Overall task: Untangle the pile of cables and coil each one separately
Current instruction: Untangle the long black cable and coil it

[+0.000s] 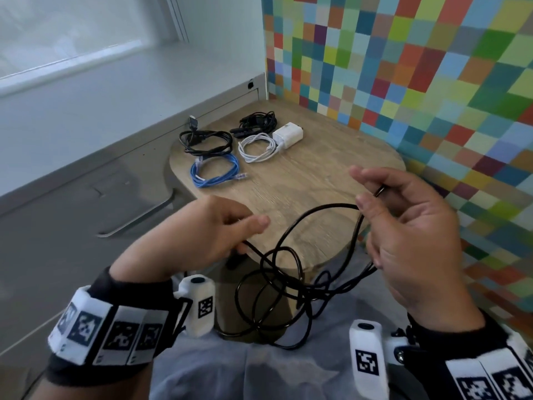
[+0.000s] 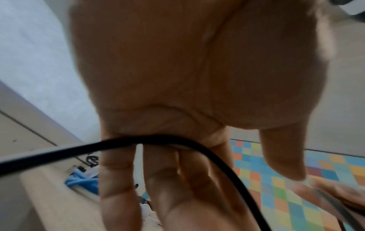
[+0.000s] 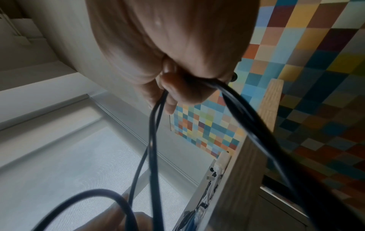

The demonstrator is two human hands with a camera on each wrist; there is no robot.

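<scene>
Thin black cable (image 2: 158,138) in loose tangled loops; fingers of my right hand (image 1: 415,235) curl round its strands, left hand (image 1: 213,229) fingers straight, cable lying across them.

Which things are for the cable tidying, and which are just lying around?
For the job: black cable held by right hand, across left hand; blue coil; white coil with charger; black coil; black bundle; table.
Just there: checkered wall; grey cabinet.
</scene>
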